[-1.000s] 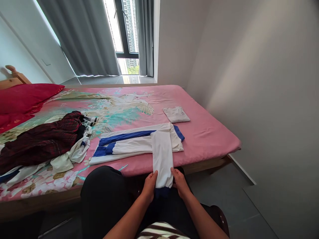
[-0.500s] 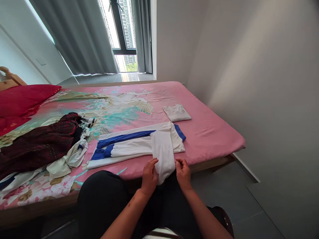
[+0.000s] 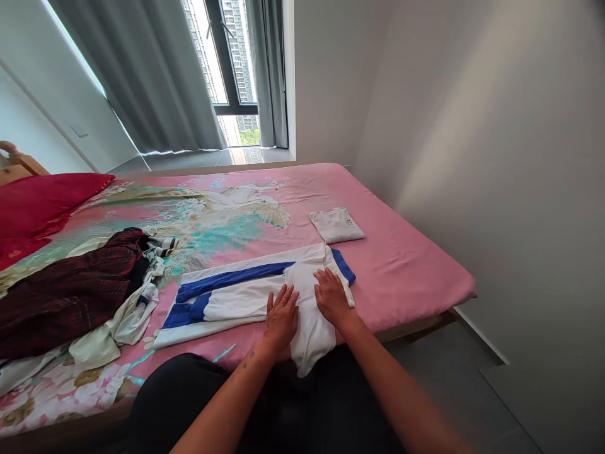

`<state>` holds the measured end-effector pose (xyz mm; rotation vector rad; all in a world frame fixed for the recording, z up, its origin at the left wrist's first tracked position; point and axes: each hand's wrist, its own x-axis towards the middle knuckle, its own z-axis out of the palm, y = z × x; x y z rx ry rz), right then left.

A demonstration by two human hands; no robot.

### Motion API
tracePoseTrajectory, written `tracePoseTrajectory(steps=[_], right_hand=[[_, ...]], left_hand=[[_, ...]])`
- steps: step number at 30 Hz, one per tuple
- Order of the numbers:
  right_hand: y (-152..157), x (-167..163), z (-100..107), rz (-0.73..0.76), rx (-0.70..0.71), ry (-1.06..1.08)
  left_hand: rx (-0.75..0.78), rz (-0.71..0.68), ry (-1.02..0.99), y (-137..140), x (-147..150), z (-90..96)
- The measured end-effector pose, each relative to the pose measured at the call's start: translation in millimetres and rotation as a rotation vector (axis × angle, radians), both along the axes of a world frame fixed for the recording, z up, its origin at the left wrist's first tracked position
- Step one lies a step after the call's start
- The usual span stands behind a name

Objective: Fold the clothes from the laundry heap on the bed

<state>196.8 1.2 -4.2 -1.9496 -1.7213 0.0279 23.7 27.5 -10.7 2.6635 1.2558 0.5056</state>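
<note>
A white and blue shirt (image 3: 246, 296) lies partly folded near the bed's front edge, its length running left to right. One white sleeve crosses its right part and hangs over the edge toward my lap. My left hand (image 3: 282, 315) rests on the shirt at the left side of that sleeve, fingers extended. Flat on the sleeve's upper part lies my right hand (image 3: 332, 297), its fingers also stretched out. Neither hand grips the cloth.
Behind the shirt is a folded white garment (image 3: 336, 225). A heap with a dark red plaid garment (image 3: 80, 284) and white clothes lies at the left, near a red pillow (image 3: 51, 202). The pink bed (image 3: 411, 271) ends near the right wall.
Both hands have let go of the sleeve's hanging end and moved forward onto the shirt, fingers now straightened. The view has tilted up slightly.
</note>
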Motion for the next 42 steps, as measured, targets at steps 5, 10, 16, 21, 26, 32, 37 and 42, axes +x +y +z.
tracePoseTrajectory(steps=[5, 10, 16, 21, 26, 32, 37, 42], right_hand=[[36.4, 8.0, -7.0, 0.06, -0.25, -0.057], [24.6, 6.3, -5.1, -0.102, -0.133, 0.011], [-54.0, -27.9, -20.9, 0.09, 0.033, 0.082], [-125.5, -18.1, -67.7, -0.217, 0.184, 0.374], [-147.8, -19.8, -80.3, -0.288, 0.005, 0.874], [-132.7, -32.2, -68.5, -0.216, -0.15, 1.013], [-140.8, -35.0, -71.9, -0.255, -0.052, 1.274], [-146.3, -39.7, -72.6, -0.271, -0.123, 1.377]], left_hand=[[-0.052, 0.048, 0.11, 43.1, 10.6, -1.5], [-0.105, 0.035, 0.164, 51.2, 1.9, -22.1], [-0.147, 0.011, 0.064, 53.0, 1.7, -16.6], [-0.258, 0.185, -0.534, 11.6, -9.9, -10.0], [-0.705, 0.561, -0.924, -88.4, -26.3, -39.6], [-1.037, 0.533, -0.975, -120.0, -31.7, -58.5], [-0.991, 0.505, -1.04, -118.0, -30.0, -56.2], [-1.038, 0.44, -1.147, -127.7, -26.4, -58.4]])
